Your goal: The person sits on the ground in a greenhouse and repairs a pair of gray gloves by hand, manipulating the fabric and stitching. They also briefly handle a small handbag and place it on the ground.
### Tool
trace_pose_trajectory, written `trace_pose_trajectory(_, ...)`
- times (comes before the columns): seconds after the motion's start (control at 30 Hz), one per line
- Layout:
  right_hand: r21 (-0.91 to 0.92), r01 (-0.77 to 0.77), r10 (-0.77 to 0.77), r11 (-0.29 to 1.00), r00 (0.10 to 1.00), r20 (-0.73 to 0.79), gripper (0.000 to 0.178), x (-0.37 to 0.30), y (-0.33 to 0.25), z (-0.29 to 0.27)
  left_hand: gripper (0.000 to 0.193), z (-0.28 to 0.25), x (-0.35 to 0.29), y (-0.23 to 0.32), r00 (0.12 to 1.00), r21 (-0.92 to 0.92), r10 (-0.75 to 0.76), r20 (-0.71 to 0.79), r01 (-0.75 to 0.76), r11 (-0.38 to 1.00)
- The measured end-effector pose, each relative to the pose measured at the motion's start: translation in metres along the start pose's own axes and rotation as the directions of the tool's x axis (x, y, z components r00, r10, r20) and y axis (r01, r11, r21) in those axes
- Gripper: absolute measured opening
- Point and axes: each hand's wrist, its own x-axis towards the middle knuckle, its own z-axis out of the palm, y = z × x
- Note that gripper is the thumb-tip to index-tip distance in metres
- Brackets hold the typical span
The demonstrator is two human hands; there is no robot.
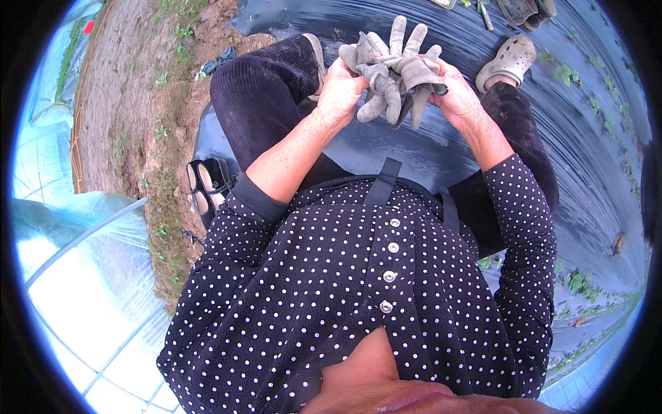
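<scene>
1. From afar I see the gloves (394,63) bunched in the air above the sheet (372,148)
2. The left hand (339,95) pinches one side under its thumb; the right hand (458,98) holds a cuff (419,72), fingers partly hidden
3. I'd grip lightly, easing, not tugging

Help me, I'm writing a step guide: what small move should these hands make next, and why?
Probably ease the grey gloves apart: they look bunched together, overlapping, between the left hand and the right hand. Both hands are bare and grip them from opposite sides, so a gentle outward pull seems the simplest move.
</scene>
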Motion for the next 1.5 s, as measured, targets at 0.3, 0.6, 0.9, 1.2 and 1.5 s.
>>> trace_pose_trajectory(0.3,-0.032,-0.008,0.007,0.999,0.999,-0.035,0.032,-0.002,0.0,0.005,0.03,0.005,-0.004,0.004,0.998,-0.045,-0.04,0.046,0.042,0.998)
trace_pose_trajectory(0.6,-0.054,-0.041,0.039,0.998,0.999,-0.032,0.038,-0.003,-0.011,0.005,0.046,0.012,-0.006,0.01,0.982,-0.158,-0.173,0.072,0.183,0.97)
trace_pose_trajectory(0.9,0.021,0.022,-0.021,1.0,0.997,-0.075,0.058,-0.003,-0.017,0.011,0.041,0.015,-0.003,0.016,0.985,-0.302,-0.172,0.005,0.165,0.939)
trace_pose_trajectory(1.2,-0.284,0.131,-0.188,0.95,0.965,-0.183,0.073,-0.009,-0.027,0.022,0.036,0.015,0.0,0.016,0.994,-0.313,-0.1,-0.038,0.083,0.946)
trace_pose_trajectory(1.5,-0.776,0.567,-0.657,0.275,0.7,0.279,0.056,-0.024,-0.036,0.036,0.033,0.012,0.001,0.014,0.99,-0.349,-0.123,-0.067,0.092,0.933)
